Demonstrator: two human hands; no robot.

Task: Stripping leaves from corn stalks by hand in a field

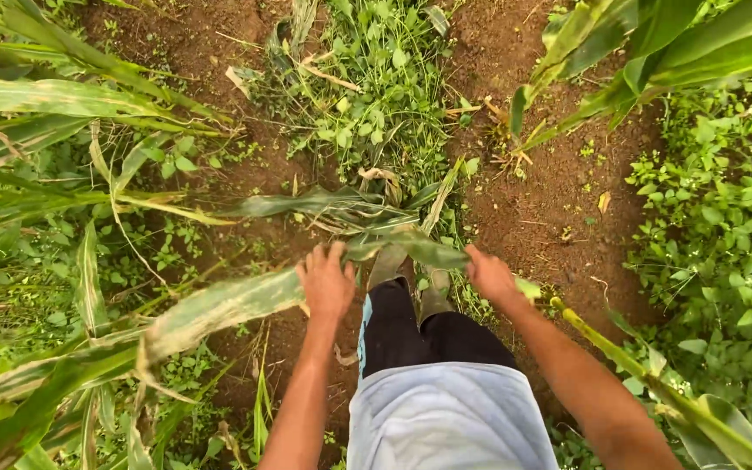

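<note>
I look straight down at my legs in dark trousers and my muddy boots on brown soil. My left hand grips a long, pale green maize leaf that runs off to the left. My right hand is closed around a maize stalk that slants to the lower right. Between both hands a drooping leaf crosses above my boots.
Maize plants crowd the left side and the upper right. A pile of cut weeds and leaves lies ahead on the soil. Low green weeds cover the right. Bare earth shows ahead to the right.
</note>
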